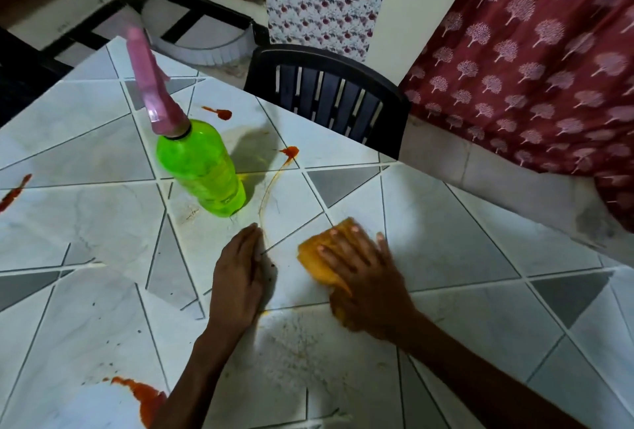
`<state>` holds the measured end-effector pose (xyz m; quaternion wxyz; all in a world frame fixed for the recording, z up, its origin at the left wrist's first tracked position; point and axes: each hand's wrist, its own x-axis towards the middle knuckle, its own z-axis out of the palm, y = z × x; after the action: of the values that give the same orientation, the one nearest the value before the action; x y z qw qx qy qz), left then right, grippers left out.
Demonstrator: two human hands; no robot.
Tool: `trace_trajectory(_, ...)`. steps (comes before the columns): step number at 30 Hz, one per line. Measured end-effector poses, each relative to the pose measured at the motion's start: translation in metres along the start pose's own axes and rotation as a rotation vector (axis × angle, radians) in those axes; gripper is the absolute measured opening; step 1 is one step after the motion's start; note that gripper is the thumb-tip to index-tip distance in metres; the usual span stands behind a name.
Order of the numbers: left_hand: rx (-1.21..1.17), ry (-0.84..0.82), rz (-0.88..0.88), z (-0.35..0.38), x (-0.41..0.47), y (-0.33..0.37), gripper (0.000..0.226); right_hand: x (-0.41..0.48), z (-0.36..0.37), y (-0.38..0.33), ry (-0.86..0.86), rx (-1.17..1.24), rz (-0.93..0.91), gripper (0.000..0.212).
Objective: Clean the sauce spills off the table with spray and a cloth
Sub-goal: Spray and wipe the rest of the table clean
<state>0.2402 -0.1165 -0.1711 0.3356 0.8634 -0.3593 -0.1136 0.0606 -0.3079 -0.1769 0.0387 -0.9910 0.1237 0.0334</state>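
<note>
**A:** Head view. Hands?

**B:** Right hand [363, 277] lies flat on the orange cloth [319, 257], fingers straight and spread, pressing it onto the table [446, 223]. It isn't gripping. Left hand [240, 277] is palm-down on the tiles just beside the cloth, fingers straight and together, holding nothing.

**A:** Spray?

**B:** The green spray bottle [202, 171] with the pink trigger head stands upright on the table, beyond the left hand. Nobody is touching it.

**A:** Progress?

**B:** Early to mid, I'd say. The tiles around the cloth look mostly free of red. A speckled film [302, 343] sits near the forearms; I can't tell whether it's spray or smeared residue.

**A:** Remaining?

**B:** Plenty:
- Far blob [223, 113] behind the bottle.
- Second blob [291, 151] to the right of the bottle.
- Thin orange streak [271, 188] trailing from the second blob down towards the left hand.
- Smear [13, 192] at the left edge.
- Big patch [140, 394] at the near edge, partly hidden by the left forearm.

**A:** Risks?

**B:** The cloth may spread red rather than lift it. The bottle stands between the far blobs, so it likely needs shifting. A dark chair [329, 99] is at the far side.
</note>
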Motion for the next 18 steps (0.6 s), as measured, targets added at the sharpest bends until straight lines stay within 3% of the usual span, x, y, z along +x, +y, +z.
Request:
trace_trajectory(3,0.045,0.013,-0.006,0.008,-0.002,0.005,0.054,0.035,-0.001,0.052,0.012,-0.023,0.285,0.073)
trace_trajectory(6,0.062,0.018,0.01,0.014,-0.004,0.006,0.053,0.103,-0.011,0.042,0.034,0.061,0.523,0.077)
trace_trajectory(9,0.028,0.035,0.027,0.013,-0.003,0.009,0.055,0.105,-0.007,-0.005,0.053,0.086,0.373,0.076)
trace_trajectory(13,-0.01,0.06,0.044,0.017,0.001,0.028,0.052,-0.002,0.004,-0.036,0.079,0.082,0.057,0.068)
trace_trajectory(15,0.006,0.018,0.074,0.027,0.006,0.04,0.05,-0.05,0.012,-0.012,0.075,0.048,0.064,0.07)
trace_trajectory(18,0.08,-0.076,0.129,0.045,0.01,0.052,0.049,-0.062,0.014,0.051,0.095,0.036,0.3,0.072)
